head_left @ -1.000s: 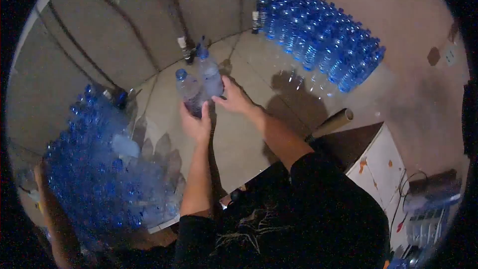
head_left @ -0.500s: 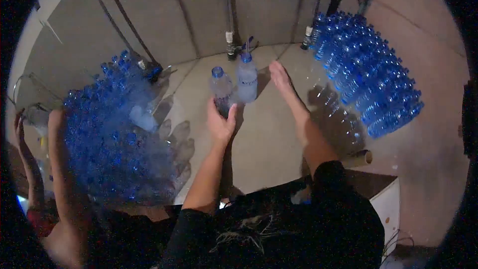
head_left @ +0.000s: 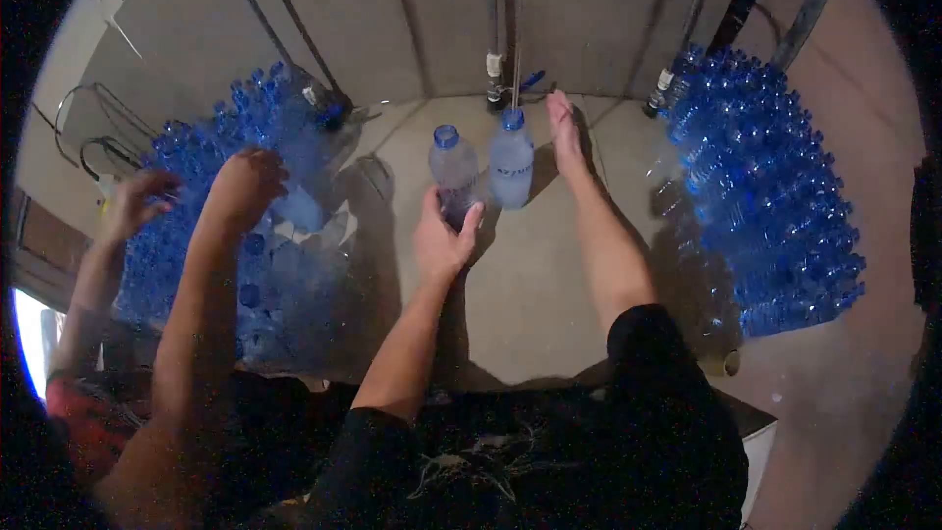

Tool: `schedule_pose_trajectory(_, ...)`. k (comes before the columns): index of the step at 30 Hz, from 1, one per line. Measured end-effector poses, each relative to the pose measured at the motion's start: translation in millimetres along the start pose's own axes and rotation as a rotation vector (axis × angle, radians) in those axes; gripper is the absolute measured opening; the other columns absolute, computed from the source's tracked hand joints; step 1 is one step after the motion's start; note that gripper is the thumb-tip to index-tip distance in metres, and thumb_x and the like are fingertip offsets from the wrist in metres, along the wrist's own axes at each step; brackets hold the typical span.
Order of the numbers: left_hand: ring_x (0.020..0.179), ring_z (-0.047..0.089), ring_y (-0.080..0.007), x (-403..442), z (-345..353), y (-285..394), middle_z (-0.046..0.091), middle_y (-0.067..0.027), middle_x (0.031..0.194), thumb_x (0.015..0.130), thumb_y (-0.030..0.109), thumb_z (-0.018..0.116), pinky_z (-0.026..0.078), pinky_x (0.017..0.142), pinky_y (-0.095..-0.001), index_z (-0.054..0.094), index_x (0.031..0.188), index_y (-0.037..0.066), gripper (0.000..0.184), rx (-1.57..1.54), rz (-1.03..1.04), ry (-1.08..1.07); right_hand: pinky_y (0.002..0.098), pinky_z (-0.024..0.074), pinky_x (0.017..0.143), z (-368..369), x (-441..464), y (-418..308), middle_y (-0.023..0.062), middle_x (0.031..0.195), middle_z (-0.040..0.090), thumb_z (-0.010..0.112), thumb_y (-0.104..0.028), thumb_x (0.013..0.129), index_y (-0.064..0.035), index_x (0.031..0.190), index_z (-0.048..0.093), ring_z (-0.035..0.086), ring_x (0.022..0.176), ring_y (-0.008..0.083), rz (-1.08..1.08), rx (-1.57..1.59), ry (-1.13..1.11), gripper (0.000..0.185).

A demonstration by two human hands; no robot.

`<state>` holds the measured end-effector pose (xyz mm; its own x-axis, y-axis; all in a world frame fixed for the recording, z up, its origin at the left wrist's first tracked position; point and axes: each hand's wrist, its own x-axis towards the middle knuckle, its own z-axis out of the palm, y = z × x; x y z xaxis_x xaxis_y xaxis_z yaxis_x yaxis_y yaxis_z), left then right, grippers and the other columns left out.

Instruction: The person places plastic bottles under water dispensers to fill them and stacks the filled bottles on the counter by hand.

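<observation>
My left hand (head_left: pixel 446 243) is wrapped round the lower part of a plastic bottle (head_left: pixel 453 165) with a blue neck and no cap showing. Just to its right stands a second bottle (head_left: pixel 511 175), upright and cloudy, with dark lettering on its side. A thin line, a tube or a stream of liquid, comes down into its mouth. My right hand (head_left: pixel 566 133) is beside that bottle on its right, fingers stretched out, holding nothing. A visible gap separates it from the bottle.
Blue bottles (head_left: pixel 785 196) stand massed on the right, and another mass (head_left: pixel 196 152) fills the left. A co-worker's hand (head_left: pixel 250 182) reaches over the left ones. Hoses with fittings (head_left: pixel 494 69) run down the back wall. A cardboard tube (head_left: pixel 723 364) lies at the front right.
The view has shifted, so most things appear farther right. The co-worker's hands have moved over the left bottles. My left hand keeps its bottle, and my right hand stays open beside the standing one.
</observation>
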<state>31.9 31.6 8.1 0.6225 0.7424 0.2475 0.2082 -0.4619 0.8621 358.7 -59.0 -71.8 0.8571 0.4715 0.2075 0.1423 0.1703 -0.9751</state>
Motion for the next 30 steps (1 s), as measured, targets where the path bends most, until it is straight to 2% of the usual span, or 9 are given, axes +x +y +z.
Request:
schedule_pose_trajectory(5,0.114,0.064,-0.0363,-6,0,-3,0.062,-0.0241,0.127,0.079,0.038,0.081,0.05,0.097,-0.0424,0.047,0.138,-0.001,0.079,0.014,0.016,0.03,0.0403,0.0316,0.115,25,-15,32,0.0124,0.147,0.05,0.046,-0.048,0.101,-0.0038,0.146,0.044,0.046,0.135,0.0279,-0.162,0.164,0.135,0.063)
schedule_pose_trajectory(6,0.113,0.064,-0.0361,-6,1,-7,0.062,-0.0242,0.126,0.079,0.038,0.081,0.05,0.097,-0.0425,0.048,0.138,-0.002,0.078,-0.014,0.013,0.037,0.04,0.0218,0.12,16,-28,13,0.0146,0.156,0.037,0.045,-0.047,0.103,-0.0053,0.15,0.035,0.031,0.146,0.0262,0.046,0.437,0.134,0.064)
schedule_pose_trajectory(8,0.113,0.065,-0.0356,-4,8,-16,0.063,-0.0244,0.125,0.078,0.036,0.082,0.05,0.096,-0.0426,0.049,0.136,-0.003,0.078,-0.081,0.002,0.052,0.04,0.0204,0.12,26,-89,-37,0.0162,0.156,0.037,0.05,-0.047,0.101,-0.003,0.15,0.033,0.03,0.147,0.0272,-0.032,0.419,0.122,0.067)
schedule_pose_trajectory(12,0.114,0.064,-0.0354,-7,-12,29,0.064,-0.0231,0.124,0.079,0.036,0.082,0.05,0.097,-0.0422,0.05,0.135,-0.002,0.075,-0.142,-0.066,-0.067,0.0465,0.0184,0.121,51,-166,-32,0.0209,0.159,0.026,0.069,-0.051,0.086,-0.0006,0.153,0.027,0.024,0.148,0.0318,0.004,-0.275,0.083,0.094)
schedule_pose_trajectory(19,0.108,0.065,-0.0373,5,-1,-13,0.066,-0.0197,0.118,0.077,0.042,0.08,0.052,0.093,-0.0458,0.054,0.13,0.004,0.069,-0.042,0.078,0.123,0.0454,0.0452,0.098,110,-232,-163,0.0156,0.117,0.061,0.077,-0.02,0.079,-0.0021,0.129,0.055,0.06,0.107,0.0318,-0.54,-0.455,0.216,0.058)
schedule_pose_trajectory(22,0.11,0.064,-0.0397,-17,-18,24,0.065,-0.0212,0.12,0.076,0.044,0.081,0.051,0.095,-0.0451,0.053,0.133,0.004,0.075,-0.088,-0.039,-0.029,0.0451,0.0505,0.091,156,-279,-242,0.0159,0.113,0.065,0.075,-0.015,0.077,-0.0016,0.119,0.063,0.064,0.103,0.0321,-1.104,-0.489,-0.454,0.046)
schedule_pose_trajectory(23,0.111,0.063,-0.0404,-18,-30,36,0.064,-0.0216,0.121,0.076,0.045,0.081,0.051,0.096,-0.0448,0.052,0.135,0.004,0.077,-0.119,-0.097,-0.101,0.0453,0.0506,0.091,159,-286,-233,0.0156,0.114,0.066,0.075,-0.015,0.077,-0.0019,0.117,0.064,0.065,0.101,0.0325,-1.14,-0.452,-0.329,0.044)
schedule_pose_trajectory(26,0.107,0.064,-0.0408,-14,-2,2,0.063,-0.0213,0.123,0.076,0.042,0.082,0.051,0.093,-0.0454,0.051,0.133,0.004,0.075,-0.111,0.075,0.044,0.0435,0.0421,0.103,122,-259,-177,0.0211,0.122,0.06,0.081,-0.023,0.077,0.0008,0.129,0.055,0.058,0.109,0.0348,-0.604,-0.621,0.222,0.063)
schedule_pose_trajectory(30,0.11,0.062,-0.0387,-7,9,-6,0.061,-0.022,0.123,0.075,0.034,0.085,0.05,0.096,-0.0435,0.051,0.133,0.0,0.075,-0.086,0.179,0.137,0.0469,0.0414,0.103,83,-197,-99,0.0273,0.139,0.047,0.084,-0.033,0.075,0.003,0.138,0.041,0.05,0.125,0.0389,-0.306,-0.638,0.313,0.084)
